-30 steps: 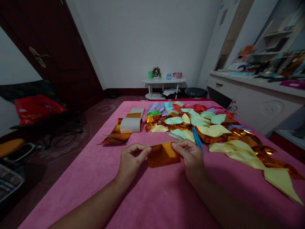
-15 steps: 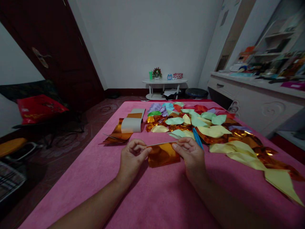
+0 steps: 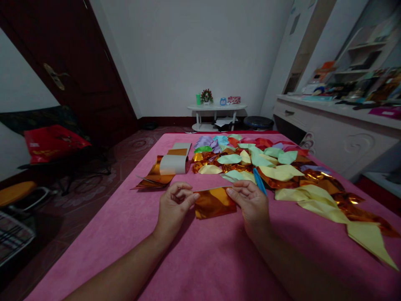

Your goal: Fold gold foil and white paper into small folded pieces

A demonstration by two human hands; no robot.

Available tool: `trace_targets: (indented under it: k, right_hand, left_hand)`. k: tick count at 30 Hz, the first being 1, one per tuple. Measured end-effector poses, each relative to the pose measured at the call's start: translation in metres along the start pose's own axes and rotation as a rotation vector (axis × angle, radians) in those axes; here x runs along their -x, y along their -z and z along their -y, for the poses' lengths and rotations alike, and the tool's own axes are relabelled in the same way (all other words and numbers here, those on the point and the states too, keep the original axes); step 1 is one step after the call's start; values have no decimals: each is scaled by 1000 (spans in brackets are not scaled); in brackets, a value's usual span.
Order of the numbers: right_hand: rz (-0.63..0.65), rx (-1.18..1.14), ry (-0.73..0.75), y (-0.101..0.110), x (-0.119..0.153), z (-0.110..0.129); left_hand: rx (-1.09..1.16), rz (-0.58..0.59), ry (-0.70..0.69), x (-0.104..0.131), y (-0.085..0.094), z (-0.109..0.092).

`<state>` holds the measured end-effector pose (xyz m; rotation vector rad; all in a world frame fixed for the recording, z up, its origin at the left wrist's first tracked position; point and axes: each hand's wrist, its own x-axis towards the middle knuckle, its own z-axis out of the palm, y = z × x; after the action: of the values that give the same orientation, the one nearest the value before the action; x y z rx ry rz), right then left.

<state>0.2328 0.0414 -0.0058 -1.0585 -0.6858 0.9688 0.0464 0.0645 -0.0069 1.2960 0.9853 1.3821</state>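
Both far corners of the gold sheet (image 3: 216, 204) are pinched, the left one between thumb and fingers of the left hand (image 3: 173, 207), the right one likewise by the right hand (image 3: 254, 207). Each grip is thus closed on the sheet, which is spread between the two over the near middle of the pink cloth (image 3: 200, 259); whether its near edge is touching the cloth cannot be told. Along the far edge a pale line is shown, and how many layers are held there cannot be made out. By its look, the sheet may be judged very light, thin, slick on its shiny face and easily creased or torn. It is best taken by the edges or corners, with even, gentle pressure, and the flat middle left untouched.

Just beyond the right hand, a blue strip (image 3: 260, 182) is seen. Farther off to the left, a stack (image 3: 173, 164) of gold sheets with pale backs is fanned, partly curled over. Across the right, pieces (image 3: 280, 172) in yellow, green, purple, red and gold are laid. Past the far edge, a white stand (image 3: 216, 107) is set by the wall (image 3: 216, 50). At left a red bag (image 3: 55, 144) is placed, at right a dresser (image 3: 332, 129).
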Motion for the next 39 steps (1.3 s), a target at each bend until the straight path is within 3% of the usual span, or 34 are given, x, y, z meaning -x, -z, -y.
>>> trace_targets:
  k: [15, 20, 24, 32, 36, 39]
  right_hand:
    - [4, 57, 15, -1, 1, 2]
    - [34, 297, 86, 1, -5, -2]
    - [122, 634, 145, 7, -13, -11]
    - [222, 1103, 257, 8, -14, -10]
    - [221, 1168, 293, 6, -11, -6]
    - [211, 1190, 303, 4, -9, -4]
  left_hand:
    - [-34, 14, 12, 1, -1, 1]
    - [-126, 36, 43, -1, 2, 4]
    - [-366, 149, 32, -5, 5, 12]
    - [-925, 324, -233, -8, 5, 3]
    - [-1089, 306, -448, -10, 5, -6]
    - [-1046, 500, -506, -17, 5, -7]
